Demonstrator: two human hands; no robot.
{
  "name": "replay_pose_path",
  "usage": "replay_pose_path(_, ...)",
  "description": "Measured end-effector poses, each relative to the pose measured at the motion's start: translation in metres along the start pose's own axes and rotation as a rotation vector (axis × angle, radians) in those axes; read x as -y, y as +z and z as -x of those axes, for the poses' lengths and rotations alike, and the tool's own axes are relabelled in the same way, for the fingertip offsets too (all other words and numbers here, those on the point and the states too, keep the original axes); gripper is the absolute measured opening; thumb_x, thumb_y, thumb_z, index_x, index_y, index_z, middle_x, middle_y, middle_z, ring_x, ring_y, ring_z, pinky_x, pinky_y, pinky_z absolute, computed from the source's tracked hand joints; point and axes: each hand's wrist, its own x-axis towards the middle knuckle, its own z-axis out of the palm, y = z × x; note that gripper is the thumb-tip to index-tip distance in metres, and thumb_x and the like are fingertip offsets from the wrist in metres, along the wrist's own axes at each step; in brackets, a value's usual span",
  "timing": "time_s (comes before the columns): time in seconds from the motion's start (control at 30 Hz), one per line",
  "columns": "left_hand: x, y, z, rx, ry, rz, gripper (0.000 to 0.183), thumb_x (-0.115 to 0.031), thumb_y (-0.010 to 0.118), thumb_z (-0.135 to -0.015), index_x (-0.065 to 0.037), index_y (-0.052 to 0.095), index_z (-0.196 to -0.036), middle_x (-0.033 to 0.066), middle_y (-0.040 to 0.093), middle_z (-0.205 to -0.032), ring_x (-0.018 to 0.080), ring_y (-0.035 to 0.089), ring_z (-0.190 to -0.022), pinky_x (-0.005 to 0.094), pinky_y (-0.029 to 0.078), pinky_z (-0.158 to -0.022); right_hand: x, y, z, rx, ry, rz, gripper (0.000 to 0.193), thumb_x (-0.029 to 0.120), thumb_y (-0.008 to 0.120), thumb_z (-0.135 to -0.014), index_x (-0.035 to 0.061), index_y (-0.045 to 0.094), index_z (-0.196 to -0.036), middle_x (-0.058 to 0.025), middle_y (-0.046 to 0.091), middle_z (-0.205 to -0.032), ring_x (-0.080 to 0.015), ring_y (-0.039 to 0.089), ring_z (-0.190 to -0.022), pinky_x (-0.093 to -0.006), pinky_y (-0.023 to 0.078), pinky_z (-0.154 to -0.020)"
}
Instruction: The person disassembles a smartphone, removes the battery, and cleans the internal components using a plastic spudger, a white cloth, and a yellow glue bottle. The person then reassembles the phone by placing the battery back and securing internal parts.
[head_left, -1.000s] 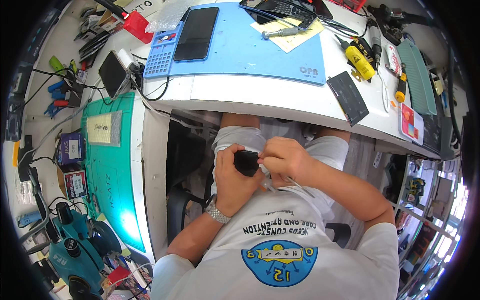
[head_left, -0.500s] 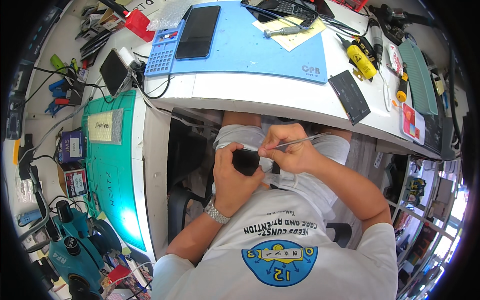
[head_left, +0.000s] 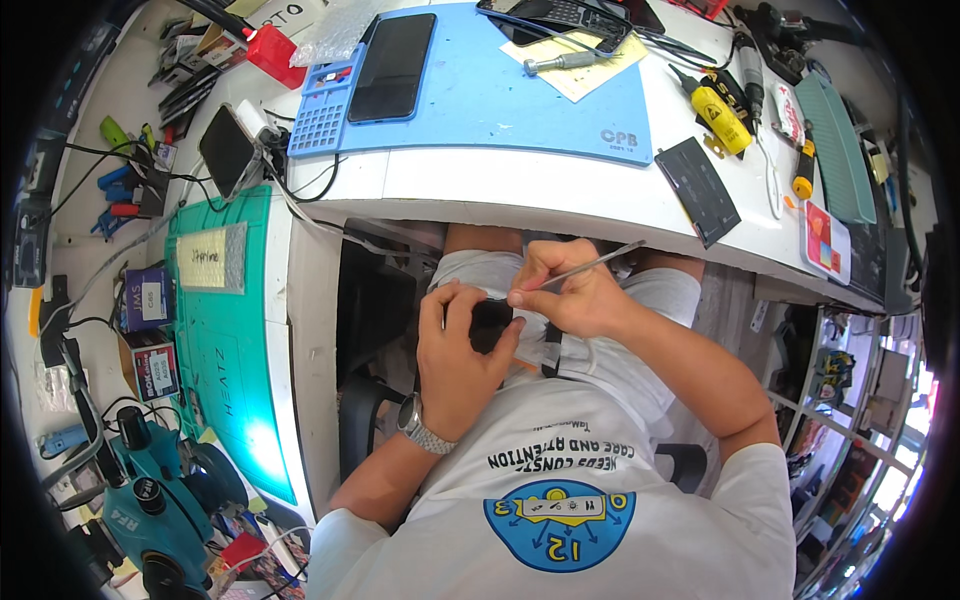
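Note:
Over my lap, below the desk's front edge, my left hand (head_left: pixel 456 358) is wrapped round a small black phone-like device (head_left: pixel 487 326). Its dark flat face shows between the thumb and fingers; the rest is covered. My right hand (head_left: pixel 574 298) pinches a thin metal tool (head_left: pixel 612 256), whose shaft sticks out up and to the right past the knuckles. The fingertips of that hand are at the device's upper right edge, and they hide the tool's working end. I cannot make out whether it is tweezers or a pry tool.
On the white desk lies a blue mat (head_left: pixel 500 110) bearing a black phone (head_left: pixel 392 68). A flat black part (head_left: pixel 697 192) rests near the front edge, beside a yellow bottle (head_left: pixel 722 118). To the left are a green mat (head_left: pixel 225 350) and a teal microscope (head_left: pixel 150 510).
My left hand has turned slightly and moved a little left, showing more of the watch face. My right hand has shifted slightly left, and the tool's shaft points more steeply upward.

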Motion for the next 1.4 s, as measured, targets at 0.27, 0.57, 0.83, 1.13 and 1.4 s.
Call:
replay_pose_path(0.27, -0.003, -0.002, 0.002, 0.024, 0.083, -0.129, 0.035, -0.018, 0.096, -0.084, -0.01, 0.079, -0.113, 0.0201, 0.064, -0.132, 0.0444, 0.068, -0.13, 0.0495, 0.06, -0.101, 0.007, 0.0, -0.004, 0.017, 0.086, 0.023, 0.034, -0.002, 0.088, -0.091, 0.0021, 0.057, -0.078, -0.0112, 0.078, -0.085, -0.0146, 0.075, -0.083, -0.0335, 0.058, -0.076)
replay_pose_path(0.57, -0.003, -0.003, 0.004, 0.034, 0.086, -0.139, 0.035, -0.018, 0.095, -0.084, -0.01, 0.08, -0.115, 0.0193, 0.064, -0.131, 0.0416, 0.067, -0.13, 0.0472, 0.059, -0.099, 0.002, 0.002, -0.004, 0.022, 0.103, -0.023, 0.035, -0.003, 0.088, -0.09, 0.0039, 0.057, -0.077, -0.0101, 0.078, -0.085, -0.0138, 0.075, -0.085, -0.0334, 0.059, -0.078)
replay_pose_path(0.83, -0.011, 0.0, 0.003, 0.038, 0.074, -0.166, 0.035, -0.014, 0.094, -0.082, -0.006, 0.078, -0.112, 0.0181, 0.063, -0.124, 0.0376, 0.069, -0.11, 0.0468, 0.059, -0.09, -0.019, 0.011, -0.002, -0.036, 0.093, -0.067, 0.033, 0.002, 0.09, -0.089, 0.0041, 0.059, -0.076, -0.0067, 0.075, -0.08, -0.0133, 0.073, -0.081, -0.0335, 0.056, -0.075)
replay_pose_path(1.13, -0.011, 0.003, 0.012, 0.043, -0.003, -0.196, 0.031, -0.017, 0.091, -0.083, -0.009, 0.076, -0.109, 0.0167, 0.061, -0.124, 0.037, 0.069, -0.109, 0.0473, 0.062, -0.08, -0.019, 0.02, 0.002, -0.036, 0.124, -0.17, 0.033, 0.002, 0.09, -0.09, 0.0049, 0.06, -0.076, -0.0028, 0.07, -0.077, -0.0096, 0.068, -0.078, -0.0308, 0.052, -0.073)
replay_pose_path(1.4, 0.0, 0.005, 0.017, -0.022, 0.103, -0.133, 0.031, -0.011, 0.091, -0.084, -0.004, 0.075, -0.11, 0.0193, 0.06, -0.124, 0.0376, 0.068, -0.108, 0.046, 0.059, -0.088, -0.011, 0.023, 0.002, -0.073, 0.092, -0.207, 0.027, 0.002, 0.086, -0.088, 0.0021, 0.063, -0.075, -0.0031, 0.068, -0.074, -0.0087, 0.065, -0.072, -0.0299, 0.051, -0.064)
